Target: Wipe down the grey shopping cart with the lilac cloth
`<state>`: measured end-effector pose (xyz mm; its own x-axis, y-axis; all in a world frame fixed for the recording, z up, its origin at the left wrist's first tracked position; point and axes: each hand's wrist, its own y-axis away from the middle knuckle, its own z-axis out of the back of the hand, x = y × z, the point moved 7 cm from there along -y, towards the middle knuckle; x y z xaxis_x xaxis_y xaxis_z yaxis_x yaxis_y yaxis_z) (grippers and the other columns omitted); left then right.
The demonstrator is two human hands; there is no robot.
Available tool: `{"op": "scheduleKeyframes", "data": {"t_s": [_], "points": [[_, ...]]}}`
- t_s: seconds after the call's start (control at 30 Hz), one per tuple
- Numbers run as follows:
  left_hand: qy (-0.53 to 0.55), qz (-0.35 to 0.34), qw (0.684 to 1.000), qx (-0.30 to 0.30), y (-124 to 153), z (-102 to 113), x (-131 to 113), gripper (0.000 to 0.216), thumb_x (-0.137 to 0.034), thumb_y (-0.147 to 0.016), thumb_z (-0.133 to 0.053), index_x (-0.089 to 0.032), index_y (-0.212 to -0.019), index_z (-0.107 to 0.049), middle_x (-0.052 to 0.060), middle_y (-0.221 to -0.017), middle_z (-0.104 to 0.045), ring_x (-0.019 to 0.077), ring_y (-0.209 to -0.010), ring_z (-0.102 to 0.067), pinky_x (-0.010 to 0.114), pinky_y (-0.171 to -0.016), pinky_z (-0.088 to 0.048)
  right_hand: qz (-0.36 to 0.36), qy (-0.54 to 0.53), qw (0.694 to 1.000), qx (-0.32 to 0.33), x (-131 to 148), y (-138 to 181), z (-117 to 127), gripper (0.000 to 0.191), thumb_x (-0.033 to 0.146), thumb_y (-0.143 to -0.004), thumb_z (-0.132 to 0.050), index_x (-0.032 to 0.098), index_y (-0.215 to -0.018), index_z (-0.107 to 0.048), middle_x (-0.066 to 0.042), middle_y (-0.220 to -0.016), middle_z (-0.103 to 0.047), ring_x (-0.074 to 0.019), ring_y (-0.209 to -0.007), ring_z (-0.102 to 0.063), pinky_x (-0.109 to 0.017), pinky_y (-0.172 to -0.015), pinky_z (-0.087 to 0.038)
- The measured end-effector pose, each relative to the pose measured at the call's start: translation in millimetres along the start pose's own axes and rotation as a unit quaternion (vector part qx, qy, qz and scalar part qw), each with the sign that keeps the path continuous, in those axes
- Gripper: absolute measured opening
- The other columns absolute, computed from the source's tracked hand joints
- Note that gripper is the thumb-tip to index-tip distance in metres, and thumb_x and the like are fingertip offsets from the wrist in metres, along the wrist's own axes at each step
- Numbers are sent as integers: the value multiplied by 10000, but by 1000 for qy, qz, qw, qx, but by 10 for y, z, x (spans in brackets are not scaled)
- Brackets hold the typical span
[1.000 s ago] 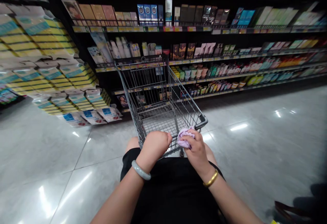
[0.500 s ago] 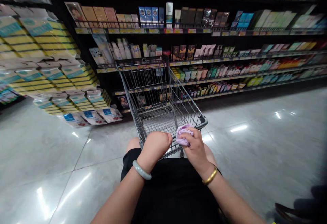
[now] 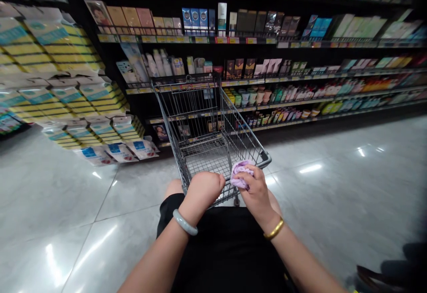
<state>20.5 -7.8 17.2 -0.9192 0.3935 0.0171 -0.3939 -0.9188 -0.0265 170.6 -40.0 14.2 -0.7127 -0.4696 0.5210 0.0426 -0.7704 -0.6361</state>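
A grey wire shopping cart (image 3: pixel 213 124) stands in front of me, its basket empty. My left hand (image 3: pixel 203 189) is closed in a fist round the cart's handle bar, a pale green bangle on the wrist. My right hand (image 3: pixel 255 190) wears a gold bangle and grips a crumpled lilac cloth (image 3: pixel 240 175), pressed against the handle just right of my left hand. The handle's right end (image 3: pixel 265 157) shows past the cloth.
Dark store shelves (image 3: pixel 300 79) full of boxes, bottles and tubes run across the back. Stacked yellow and blue packs (image 3: pixel 70 101) rise on the left and reach the floor. Glossy grey floor tiles (image 3: pixel 333 181) lie around. A dark bag edge (image 3: pixel 383 275) shows bottom right.
My right hand with the lilac cloth has slid a little left along the handle, closer to my left hand. The left hand and the cart have stayed put.
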Motion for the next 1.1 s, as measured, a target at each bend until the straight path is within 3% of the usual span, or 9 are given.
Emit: {"op": "scheduleKeyframes", "data": {"t_s": [0.13, 0.23, 0.47, 0.77, 1.0, 1.1], "points": [[-14, -45, 999, 10, 14, -29, -47, 484, -228, -981, -242, -117, -857, -697, 135, -740, -695, 248, -690, -674, 354, -655, -505, 20, -5, 999, 39, 69, 192, -135, 283, 78, -788, -617, 273, -976, -701, -66, -1179, -514, -259, -1112, -499, -465, -974, -455], [-3, -26, 1000, 14, 11, -31, -22, 497, -254, -987, -247, -109, -843, -699, 140, -742, -694, 237, -703, -673, 349, -679, -505, 26, -6, 999, 44, 21, 195, -108, 254, 104, -802, -623, 267, -980, -702, -69, -1178, -525, -257, -1107, -507, -460, -968, -461], [21, 24, 999, -11, -10, 4, 19, 559, -335, -992, -251, -123, -770, -718, 126, -707, -696, 237, -706, -675, 345, -687, -501, -8, -2, 1000, -26, -171, -118, 149, 197, 180, -832, -649, 266, -1000, -707, -66, -1241, -569, -264, -1160, -514, -470, -1009, -439], [2, -13, 1000, 0, 2, -24, -11, 520, -279, -986, -246, -116, -801, -703, 134, -712, -690, 227, -680, -667, 325, -657, -491, 41, -29, 998, 46, 39, 146, -86, 251, 142, -831, -634, 294, -1017, -705, -37, -1195, -612, -243, -1093, -546, -448, -960, -465], [12, 39, 999, -15, -13, -6, 31, 564, -343, -990, -260, -121, -739, -714, 134, -683, -683, 223, -687, -668, 326, -678, -497, 4, -18, 1000, -22, -100, -118, 109, 181, 202, -833, -670, 270, -995, -713, -60, -1187, -608, -250, -1114, -537, -453, -982, -459], [12, 21, 1000, -11, -11, -31, 19, 543, -323, -992, -262, -118, -760, -709, 136, -694, -683, 221, -680, -665, 328, -675, -497, 7, -18, 1000, -3, -22, -44, 28, 221, 160, -821, -656, 268, -1006, -708, -62, -1192, -598, -252, -1107, -530, -453, -978, -460]]}}
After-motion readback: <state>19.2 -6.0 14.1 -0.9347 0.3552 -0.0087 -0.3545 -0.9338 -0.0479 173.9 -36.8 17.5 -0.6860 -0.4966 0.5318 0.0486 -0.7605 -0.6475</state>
